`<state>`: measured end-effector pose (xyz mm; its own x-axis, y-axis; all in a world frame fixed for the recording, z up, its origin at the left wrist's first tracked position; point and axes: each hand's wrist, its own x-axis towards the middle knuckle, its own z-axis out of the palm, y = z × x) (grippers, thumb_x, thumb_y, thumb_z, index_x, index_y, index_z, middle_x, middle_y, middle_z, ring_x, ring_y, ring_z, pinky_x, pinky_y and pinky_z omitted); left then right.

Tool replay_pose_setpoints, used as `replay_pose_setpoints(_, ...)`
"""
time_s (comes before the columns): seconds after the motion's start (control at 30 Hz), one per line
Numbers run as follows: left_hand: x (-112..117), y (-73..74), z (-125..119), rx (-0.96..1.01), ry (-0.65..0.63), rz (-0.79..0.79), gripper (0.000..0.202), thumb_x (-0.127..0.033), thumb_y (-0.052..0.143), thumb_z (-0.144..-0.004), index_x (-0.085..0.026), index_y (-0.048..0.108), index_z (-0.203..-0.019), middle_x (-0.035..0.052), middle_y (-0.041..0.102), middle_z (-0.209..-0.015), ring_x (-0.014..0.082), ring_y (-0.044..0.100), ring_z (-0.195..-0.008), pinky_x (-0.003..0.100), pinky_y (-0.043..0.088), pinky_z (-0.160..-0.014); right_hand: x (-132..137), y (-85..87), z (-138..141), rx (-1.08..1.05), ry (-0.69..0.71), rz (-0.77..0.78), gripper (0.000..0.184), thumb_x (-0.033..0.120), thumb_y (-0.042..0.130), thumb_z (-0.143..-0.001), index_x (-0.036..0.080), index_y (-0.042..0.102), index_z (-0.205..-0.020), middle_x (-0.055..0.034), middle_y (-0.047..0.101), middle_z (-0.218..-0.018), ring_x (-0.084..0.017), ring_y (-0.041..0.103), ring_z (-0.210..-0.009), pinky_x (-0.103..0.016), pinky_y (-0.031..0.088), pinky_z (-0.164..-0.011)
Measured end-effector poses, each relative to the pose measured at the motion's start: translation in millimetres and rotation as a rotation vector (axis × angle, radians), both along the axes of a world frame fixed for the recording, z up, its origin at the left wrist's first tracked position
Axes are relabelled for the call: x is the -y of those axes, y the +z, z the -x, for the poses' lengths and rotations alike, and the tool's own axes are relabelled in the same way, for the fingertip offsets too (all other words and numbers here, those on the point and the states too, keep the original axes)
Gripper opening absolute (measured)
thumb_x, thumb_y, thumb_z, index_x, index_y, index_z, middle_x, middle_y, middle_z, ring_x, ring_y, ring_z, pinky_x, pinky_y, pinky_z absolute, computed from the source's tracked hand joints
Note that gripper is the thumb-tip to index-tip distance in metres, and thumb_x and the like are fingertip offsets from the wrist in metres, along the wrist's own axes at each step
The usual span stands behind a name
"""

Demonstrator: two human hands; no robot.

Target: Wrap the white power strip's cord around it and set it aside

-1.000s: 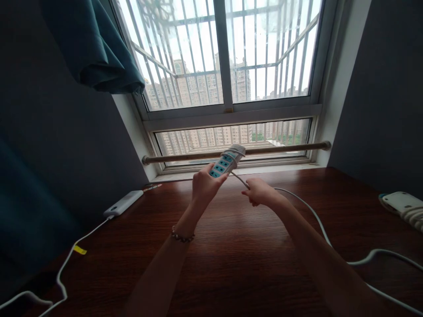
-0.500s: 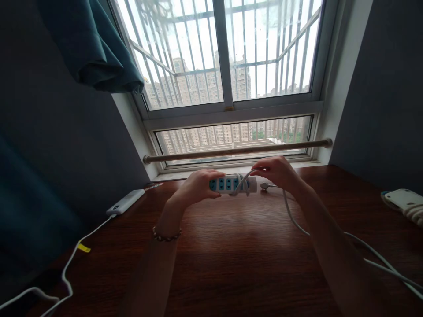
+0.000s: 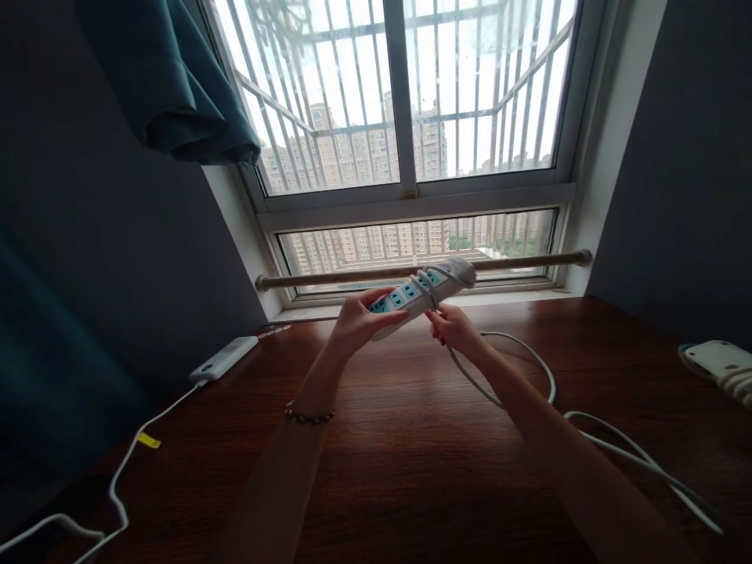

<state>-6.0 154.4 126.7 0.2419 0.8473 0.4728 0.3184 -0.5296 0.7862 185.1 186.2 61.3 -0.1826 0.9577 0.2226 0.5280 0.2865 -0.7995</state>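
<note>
One power strip, level moments ago, tilts in the left hand.

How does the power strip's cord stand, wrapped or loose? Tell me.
Partly wrapped: turns of cord circle the power strip in the left hand, while a length lies loose on the table.

The power strip in the left grip is white, marked with a row of turquoise sockets; the cord at the right grip is plain white. Beneath both grips, the bench shows dark reddish-brown wood grain. Left of them, a tag is yellow and a curtain teal.
</note>
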Motion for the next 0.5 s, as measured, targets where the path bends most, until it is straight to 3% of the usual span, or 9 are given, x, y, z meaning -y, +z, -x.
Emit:
replay_pose_setpoints(0.07,-3,-6.0,-6,-0.076,0.205,-0.115,0.049,-0.048,0.071,-0.067,-0.02,0.063,-0.107,0.0048,0.069,-0.096,0.0223,0.063,-0.086,0.03,0.046,-0.073,8,-0.3,8,0.098,0.03,0.139,0.029,0.028,0.041,-0.092,0.005,0.052,-0.106,-0.0081,0.058,-0.066,-0.013,0.051,-0.048,-0.023,0.042,-0.045)
replay_pose_setpoints(0.17,-10,-16.1,-8,-0.38,0.617,-0.333,0.041,-0.046,0.064,-0.073,-0.021,0.062,-0.107,0.0062,0.068,-0.09,0.0245,0.062,-0.082,0.033,0.044,-0.07,29,7.9,16,0.323,0.137,0.315,0.015,0.015,0.053,-0.083,0.003,0.057,-0.077,-0.0121,0.057,-0.058,-0.02,0.055,-0.047,-0.029,0.044,-0.046)
replay_pose_setpoints(0.23,-15,-20.8,-1,-0.611,0.786,-0.432,0.04,-0.038,0.063,-0.074,-0.018,0.061,-0.108,0.0096,0.067,-0.092,0.0283,0.061,-0.085,0.035,0.043,-0.071,43,19.4,16,0.449,0.141,0.206,0.015,0.011,0.055,-0.079,0.005,0.057,-0.065,-0.0166,0.06,-0.066,-0.026,0.06,-0.061,-0.033,0.045,-0.056)
replay_pose_setpoints(0.27,-18,-21.9,4,-0.707,0.795,-0.459,0.041,-0.035,0.063,-0.073,-0.016,0.06,-0.109,0.0109,0.067,-0.094,0.0298,0.06,-0.088,0.036,0.043,-0.072,48,26.3,14,0.481,0.106,0.086,0.013,0.011,0.055,-0.079,0.006,0.059,-0.068,-0.0185,0.062,-0.077,-0.029,0.061,-0.076,-0.035,0.043,-0.065)
replay_pose_setpoints(0.33,-22,-21.3,15,-0.83,0.67,-0.463,0.044,-0.032,0.064,-0.071,-0.017,0.06,-0.111,0.0107,0.067,-0.098,0.0307,0.06,-0.091,0.037,0.044,-0.076,54,40.0,6,0.508,0.03,-0.134,0.017,0.02,0.053,-0.085,0.009,0.064,-0.078,-0.0168,0.063,-0.088,-0.03,0.058,-0.09,-0.036,0.038,-0.072)
replay_pose_setpoints(0.43,-24,-15.5,28,-0.85,0.294,-0.374,0.052,-0.036,0.069,-0.067,-0.021,0.059,-0.116,0.0075,0.067,-0.106,0.0275,0.061,-0.095,0.035,0.045,-0.082,49,52.7,-17,0.438,-0.025,-0.447,0.019,0.03,0.057,-0.086,0.016,0.069,-0.08,-0.0053,0.062,-0.071,-0.018,0.056,-0.07,-0.029,0.032,-0.062)
replay_pose_setpoints(0.5,-22,-10.2,32,-0.798,0.069,-0.3,0.058,-0.037,0.073,-0.064,-0.021,0.058,-0.118,0.0066,0.066,-0.111,0.0253,0.06,-0.099,0.033,0.045,-0.087,39,53.6,-35,0.293,-0.022,-0.553,0.015,0.031,0.062,-0.083,0.019,0.071,-0.081,-0.0013,0.06,-0.065,-0.013,0.052,-0.062,-0.026,0.032,-0.059)
